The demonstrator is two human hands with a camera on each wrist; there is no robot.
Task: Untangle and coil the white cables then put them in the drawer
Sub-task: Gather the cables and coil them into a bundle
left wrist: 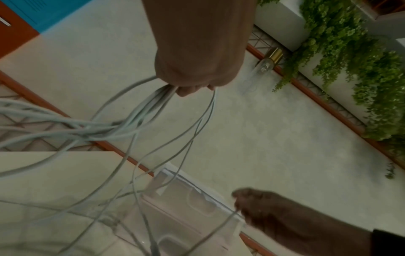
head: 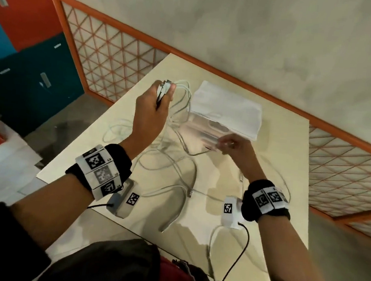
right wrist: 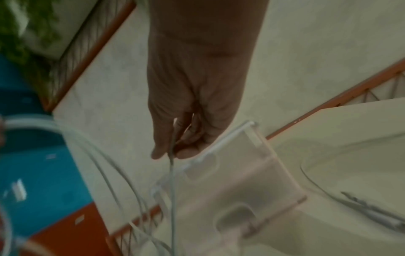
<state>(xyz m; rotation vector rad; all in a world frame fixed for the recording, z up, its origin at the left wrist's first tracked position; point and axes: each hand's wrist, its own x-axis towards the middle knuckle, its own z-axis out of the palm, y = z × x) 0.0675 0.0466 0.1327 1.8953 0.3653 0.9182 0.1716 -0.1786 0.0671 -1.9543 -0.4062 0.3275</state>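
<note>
Dim warm indoor light; soft shadows; wrist views motion-blurred; wide-angle edge distortion.

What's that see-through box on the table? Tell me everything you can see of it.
The box is a small drawer unit of clear, frosted-looking plastic standing at the far side of the cream table. Its front shows rounded recessed pulls, one above another. A folded white cloth lies on its top. White cables hang from the raised left hand just beside it, and the right hand, pinching one cable, is at its front. Whether a drawer is open cannot be told.
</note>
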